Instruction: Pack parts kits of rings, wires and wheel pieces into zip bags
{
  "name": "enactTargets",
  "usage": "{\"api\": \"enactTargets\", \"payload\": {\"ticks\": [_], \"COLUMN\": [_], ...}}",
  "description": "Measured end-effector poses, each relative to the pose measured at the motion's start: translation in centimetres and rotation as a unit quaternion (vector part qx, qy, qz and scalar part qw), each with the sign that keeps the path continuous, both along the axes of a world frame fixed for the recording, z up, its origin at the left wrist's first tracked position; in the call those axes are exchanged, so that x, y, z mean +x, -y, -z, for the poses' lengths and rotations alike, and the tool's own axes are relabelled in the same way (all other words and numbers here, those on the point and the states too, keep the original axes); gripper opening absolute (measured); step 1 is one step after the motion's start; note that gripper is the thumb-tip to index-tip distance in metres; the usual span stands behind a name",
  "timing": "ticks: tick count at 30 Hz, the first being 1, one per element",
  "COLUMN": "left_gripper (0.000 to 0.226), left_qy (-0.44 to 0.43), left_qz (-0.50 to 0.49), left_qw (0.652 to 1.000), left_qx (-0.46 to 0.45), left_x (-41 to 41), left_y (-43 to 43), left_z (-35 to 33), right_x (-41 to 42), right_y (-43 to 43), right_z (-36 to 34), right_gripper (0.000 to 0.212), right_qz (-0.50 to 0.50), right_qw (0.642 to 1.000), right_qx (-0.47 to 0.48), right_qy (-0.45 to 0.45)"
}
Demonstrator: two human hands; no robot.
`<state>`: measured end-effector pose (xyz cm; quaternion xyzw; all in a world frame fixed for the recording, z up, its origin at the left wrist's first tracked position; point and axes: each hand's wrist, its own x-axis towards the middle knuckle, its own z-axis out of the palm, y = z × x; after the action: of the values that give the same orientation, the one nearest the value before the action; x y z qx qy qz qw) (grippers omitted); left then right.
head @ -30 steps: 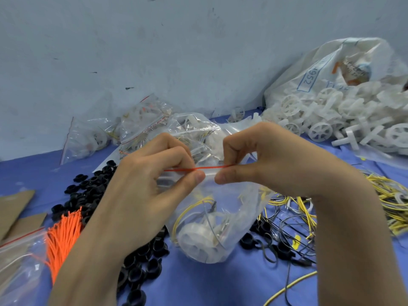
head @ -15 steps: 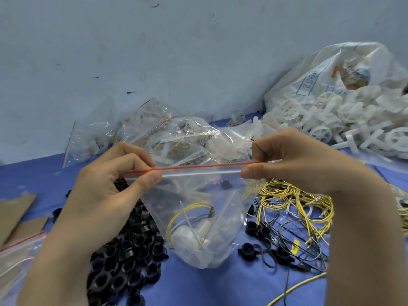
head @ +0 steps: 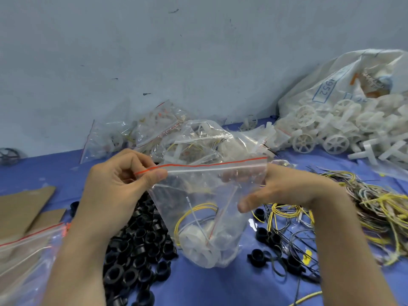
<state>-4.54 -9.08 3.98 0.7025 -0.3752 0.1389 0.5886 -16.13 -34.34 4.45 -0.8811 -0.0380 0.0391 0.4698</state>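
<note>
A clear zip bag (head: 198, 191) with a red strip along its top hangs over the blue table. Inside lie a white wheel piece (head: 198, 244) and a yellow wire loop (head: 194, 209). My left hand (head: 114, 191) pinches the left end of the zip strip between thumb and forefinger. My right hand (head: 287, 188) is at the bag's right side. Its fingers lie straight behind the plastic, and its thumb is spread apart in front, below the strip. Black rings (head: 136, 246) are heaped under my left wrist.
Packed zip bags (head: 159, 133) lie piled against the wall behind. White wheel pieces (head: 335, 133) spill from a white sack (head: 344, 80) at the right. Tangled yellow and black wires (head: 364, 206) lie right of my right hand. Cardboard (head: 19, 208) and flat zip bags (head: 26, 250) lie at the left.
Both hands slid apart along the zip strip from its middle to its ends. My right hand then let go of the strip and dropped behind the bag's right side.
</note>
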Motion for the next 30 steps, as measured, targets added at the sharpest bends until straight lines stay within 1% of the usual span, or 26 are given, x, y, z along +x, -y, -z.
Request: {"api": "enactTargets", "payload": {"ticks": [1, 3, 4, 6, 7, 9, 11, 12, 13, 14, 15, 16, 17, 18, 19, 20, 21, 22, 23, 24, 25, 26, 27, 28, 29, 30], "left_gripper": [0.031, 0.03, 0.03, 0.028, 0.028, 0.032, 0.029, 0.024, 0.017, 0.019, 0.035, 0.05, 0.059, 0.062, 0.059, 0.048, 0.027, 0.009, 0.012, 0.014, 0.015, 0.018, 0.022, 0.023, 0.019, 0.014], "left_qy": [-0.027, -0.073, -0.09, -0.12, -0.129, -0.127, -0.145, -0.178, -0.224, -0.273, -0.308, -0.333, -0.352, -0.364, -0.38, -0.388, -0.396, -0.397, -0.392, -0.391, -0.394, -0.393, -0.394, -0.39, -0.39, -0.39], "left_qz": [0.002, -0.001, -0.008, -0.04, -0.071, -0.184, -0.315, -0.358, -0.381, -0.385, -0.371, -0.341, -0.309, -0.284, -0.267, -0.259, -0.258, -0.254, -0.259, -0.267, -0.279, -0.301, -0.321, -0.332, -0.337, -0.337], "left_qw": [0.999, 0.996, 0.994, 0.99, 0.986, 0.971, 0.937, 0.917, 0.896, 0.878, 0.869, 0.871, 0.875, 0.878, 0.875, 0.87, 0.864, 0.861, 0.86, 0.855, 0.849, 0.841, 0.83, 0.82, 0.814, 0.812], "left_qx": [-0.02, -0.051, -0.057, -0.063, -0.073, -0.085, -0.041, 0.002, 0.045, 0.085, 0.112, 0.12, 0.12, 0.126, 0.141, 0.157, 0.176, 0.191, 0.199, 0.21, 0.212, 0.22, 0.231, 0.254, 0.267, 0.274], "left_x": [0.1, 0.3, 0.5, 1.2, 1.6, 2.9, 4.5, 5.5, 6.0, 6.3, 6.5, 6.8, 6.7, 6.6, 6.6, 6.7, 6.9, 7.1, 7.4, 7.7, 7.8, 8.1, 8.0, 7.9, 7.7, 7.7], "left_y": [0.0, -0.1, -0.4, -1.4, -2.2, -4.7, -8.1, -9.8, -11.2, -12.1, -12.6, -12.6, -12.3, -11.7, -11.2, -10.7, -10.6, -10.6, -10.7, -10.9, -11.1, -11.4, -11.6, -11.6, -11.6, -11.5], "left_z": [0.1, 0.3, 0.3, 0.5, 0.6, 1.2, 2.2, 3.0, 3.8, 4.7, 5.5, 6.3, 6.9, 7.3, 7.7, 8.0, 8.3, 8.5, 8.8, 8.9, 8.9, 9.1, 9.1, 9.0, 9.0, 9.0], "right_x": [1.2, 3.3, 4.0, 4.8, 4.9, 4.7, 4.2, 3.9, 4.0, 4.2, 4.8, 5.5, 6.5, 7.5, 8.6, 9.5, 10.1, 10.6, 11.0, 11.3, 11.1, 10.8, 10.2, 9.7, 9.4, 9.2], "right_y": [-0.6, -1.9, -2.3, -2.4, -2.2, -1.4, -0.4, 0.0, 0.2, 0.3, 0.4, 0.3, 0.1, -0.1, -0.5, -0.9, -1.9, -2.3, -2.2, -1.7, -1.6, -1.3, -1.2, -0.8, -0.3, 0.4], "right_z": [1.1, 2.9, 3.6, 4.2, 4.3, 4.1, 3.7, 3.4, 3.0, 2.4, 1.9, 1.2, 0.5, -0.2, -1.0, -1.3, -1.5, -1.3, -0.8, -0.3, 0.2, 1.4, 2.4, 3.4, 3.9, 4.1], "right_gripper": [0.057, 0.044, 0.037, 0.024, 0.019, 0.02, 0.02, 0.02, 0.027, 0.034, 0.035, 0.037, 0.042, 0.052, 0.066, 0.079, 0.09, 0.098, 0.107, 0.114, 0.114, 0.107, 0.098, 0.091, 0.085, 0.082], "right_qz": [-0.019, -0.033, -0.023, 0.032, 0.068, 0.139, 0.198, 0.216, 0.225, 0.232, 0.234, 0.239, 0.238, 0.231, 0.207, 0.151, 0.093, 0.053, 0.062, 0.041, 0.031, 0.011, 0.008, 0.003, 0.001, 0.009], "right_qw": [0.999, 0.997, 0.998, 0.998, 0.995, 0.985, 0.963, 0.946, 0.928, 0.91, 0.897, 0.88, 0.857, 0.831, 0.805, 0.779, 0.755, 0.738, 0.72, 0.694, 0.685, 0.693, 0.711, 0.737, 0.746, 0.747], "right_qx": [-0.009, -0.005, 0.008, 0.049, 0.068, 0.1, 0.18, 0.239, 0.296, 0.342, 0.375, 0.41, 0.456, 0.504, 0.555, 0.609, 0.647, 0.669, 0.688, 0.715, 0.725, 0.718, 0.703, 0.676, 0.666, 0.665], "right_qy": [-0.033, -0.066, -0.064, -0.032, -0.018, -0.009, -0.024, -0.035, -0.04, -0.038, -0.024, 0.006, 0.034, 0.043, 0.034, 0.003, -0.048, -0.064, -0.057, -0.075, -0.068, -0.064, -0.029, 0.008, 0.014, 0.027]}}
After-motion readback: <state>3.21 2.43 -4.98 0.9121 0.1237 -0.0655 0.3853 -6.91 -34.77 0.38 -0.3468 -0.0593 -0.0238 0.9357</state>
